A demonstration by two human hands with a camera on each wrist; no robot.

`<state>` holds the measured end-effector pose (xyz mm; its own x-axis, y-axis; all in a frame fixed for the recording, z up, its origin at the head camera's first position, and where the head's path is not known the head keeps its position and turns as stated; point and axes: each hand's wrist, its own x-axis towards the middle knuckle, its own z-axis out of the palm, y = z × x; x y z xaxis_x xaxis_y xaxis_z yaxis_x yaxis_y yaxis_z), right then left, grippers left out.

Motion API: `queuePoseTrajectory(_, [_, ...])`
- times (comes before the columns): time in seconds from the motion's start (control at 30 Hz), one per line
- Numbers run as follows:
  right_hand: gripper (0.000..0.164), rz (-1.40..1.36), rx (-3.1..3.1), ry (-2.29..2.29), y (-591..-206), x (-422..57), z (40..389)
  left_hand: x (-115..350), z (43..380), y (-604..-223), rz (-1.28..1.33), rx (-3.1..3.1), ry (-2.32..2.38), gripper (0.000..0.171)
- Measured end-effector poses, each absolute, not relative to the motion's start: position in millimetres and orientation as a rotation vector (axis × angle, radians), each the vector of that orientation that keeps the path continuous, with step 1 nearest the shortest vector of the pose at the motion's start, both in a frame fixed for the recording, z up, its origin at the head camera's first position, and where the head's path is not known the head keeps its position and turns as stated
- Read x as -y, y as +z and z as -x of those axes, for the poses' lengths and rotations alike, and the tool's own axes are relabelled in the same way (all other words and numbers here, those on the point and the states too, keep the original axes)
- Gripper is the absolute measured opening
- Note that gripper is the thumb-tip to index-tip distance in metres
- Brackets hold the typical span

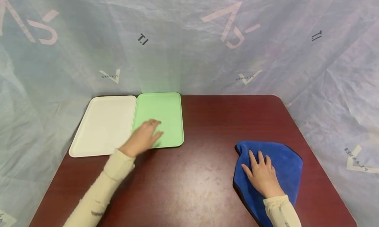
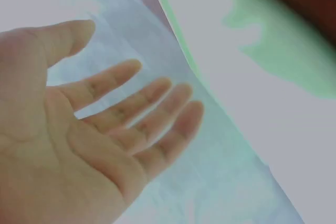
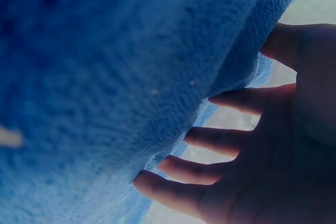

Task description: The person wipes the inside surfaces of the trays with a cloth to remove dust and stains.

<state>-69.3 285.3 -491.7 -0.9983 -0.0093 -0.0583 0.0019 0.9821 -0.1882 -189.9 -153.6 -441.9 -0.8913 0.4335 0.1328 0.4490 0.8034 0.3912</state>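
My left hand (image 1: 142, 138) hovers over the near-left part of a green tray (image 1: 165, 112), holding nothing. In the left wrist view its fingers (image 2: 152, 121) are spread and relaxed, with the palm showing. To the right, my right hand (image 1: 262, 176) lies on a blue cloth (image 1: 285, 164) with dark edging, fingers apart. The right wrist view shows the fingertips (image 3: 173, 169) touching the fuzzy blue fabric, not curled round it. The cloth's left edge is slightly rumpled, and my right forearm covers part of it.
A white tray (image 1: 103, 125) lies against the green tray's left side, both at the back left of the dark red table (image 1: 189, 181). Grey printed sheeting (image 1: 189, 46) hangs behind the table and along its sides.
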Motion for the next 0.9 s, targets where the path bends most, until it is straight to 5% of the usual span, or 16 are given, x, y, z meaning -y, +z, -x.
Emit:
queuePoseTrajectory(0.4, [0.068,0.018,-3.101,-0.254,-493.7,-283.8,68.0,206.1,286.2,-441.8,0.426,3.254,-0.397,0.063])
queuePoseTrajectory(0.9, [0.062,0.074,-3.141,-0.24,-493.7,-283.1,71.4,196.1,274.2,-466.9,0.469,3.449,-0.266,0.074])
